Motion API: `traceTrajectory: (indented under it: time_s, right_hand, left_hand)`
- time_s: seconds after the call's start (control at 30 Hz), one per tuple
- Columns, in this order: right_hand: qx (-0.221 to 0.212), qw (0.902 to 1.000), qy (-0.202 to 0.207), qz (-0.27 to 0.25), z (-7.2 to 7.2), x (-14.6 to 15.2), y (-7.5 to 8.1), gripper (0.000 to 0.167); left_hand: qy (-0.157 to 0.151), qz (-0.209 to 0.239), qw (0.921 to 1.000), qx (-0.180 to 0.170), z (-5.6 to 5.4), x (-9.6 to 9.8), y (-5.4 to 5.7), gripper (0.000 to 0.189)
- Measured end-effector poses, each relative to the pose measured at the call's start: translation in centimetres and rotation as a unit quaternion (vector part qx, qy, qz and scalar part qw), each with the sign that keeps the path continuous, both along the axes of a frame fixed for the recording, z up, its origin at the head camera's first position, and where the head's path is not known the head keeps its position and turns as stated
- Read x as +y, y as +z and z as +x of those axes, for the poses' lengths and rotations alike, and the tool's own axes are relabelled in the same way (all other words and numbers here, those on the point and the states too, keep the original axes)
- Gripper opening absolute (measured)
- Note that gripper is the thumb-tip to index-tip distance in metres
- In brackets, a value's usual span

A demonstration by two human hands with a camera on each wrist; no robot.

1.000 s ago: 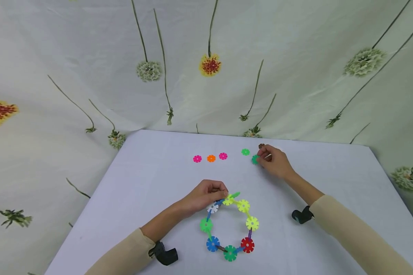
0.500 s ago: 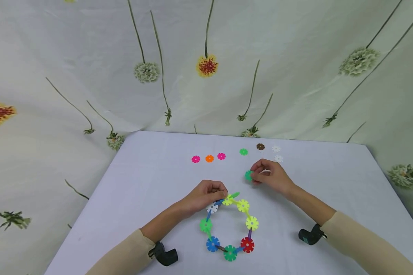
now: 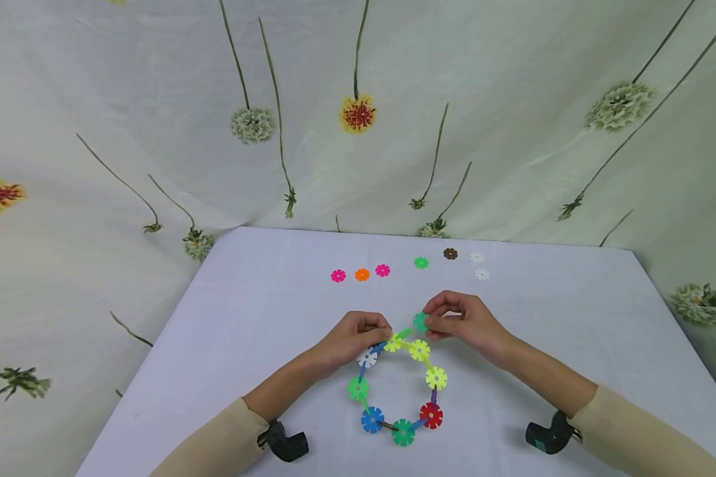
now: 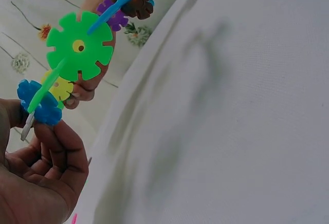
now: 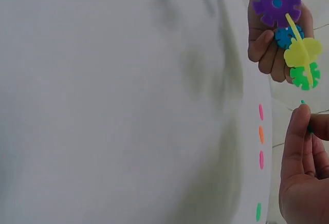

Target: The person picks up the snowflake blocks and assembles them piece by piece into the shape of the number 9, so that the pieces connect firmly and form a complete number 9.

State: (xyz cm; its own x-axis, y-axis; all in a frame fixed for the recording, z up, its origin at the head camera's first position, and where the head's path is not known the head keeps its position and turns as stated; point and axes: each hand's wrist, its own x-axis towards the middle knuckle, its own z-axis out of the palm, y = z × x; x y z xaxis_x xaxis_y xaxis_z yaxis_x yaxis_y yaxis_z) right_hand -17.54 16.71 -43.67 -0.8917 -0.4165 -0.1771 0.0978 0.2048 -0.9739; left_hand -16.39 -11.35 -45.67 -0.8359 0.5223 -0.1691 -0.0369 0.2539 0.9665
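Note:
My left hand [image 3: 352, 339] pinches the top left of a ring of slotted, flower-shaped plastic discs, near a yellow disc [image 3: 419, 350] and a white disc [image 3: 367, 358]. In the left wrist view its fingertips are at a blue disc [image 4: 45, 103], below a large green disc [image 4: 67, 39]. Between thumb and fingers, my right hand [image 3: 467, 323] holds a loose teal-green disc [image 3: 420, 322], just right of a green disc [image 3: 404, 333] jutting from the ring. Fingers mostly hide that loose disc in the right wrist view, where the ring's purple disc [image 5: 276, 2] shows.
Along the back of the white table [image 3: 262, 291] lie a pink disc [image 3: 338, 275], an orange disc [image 3: 362, 274], another pink disc [image 3: 382, 270], a light green disc [image 3: 421, 263], a brown disc [image 3: 450, 254] and two white discs [image 3: 482, 274]. Flowered cloth [image 3: 513, 165] hangs behind.
My right hand has brought the teal-green disc from the back of the table toward the ring's top. My left hand keeps its grip, and the ring has shifted slightly upward in view.

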Motion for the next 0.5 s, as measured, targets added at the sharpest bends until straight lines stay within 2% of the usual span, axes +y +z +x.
traceTrajectory:
  time_s: [0.2, 0.5]
  right_hand:
    - [-0.002, 0.9998, 0.014, -0.014, 0.49, -0.38, 0.37, 0.032]
    - [0.011, 0.9998, 0.016, -0.004, 0.51, -0.98, 0.28, 0.026]
  left_hand:
    - [0.003, -0.003, 1.0000, -0.005, -0.14, -0.10, -0.15, 0.026]
    - [0.001, -0.005, 1.0000, -0.003, 0.07, 0.04, 0.06, 0.026]
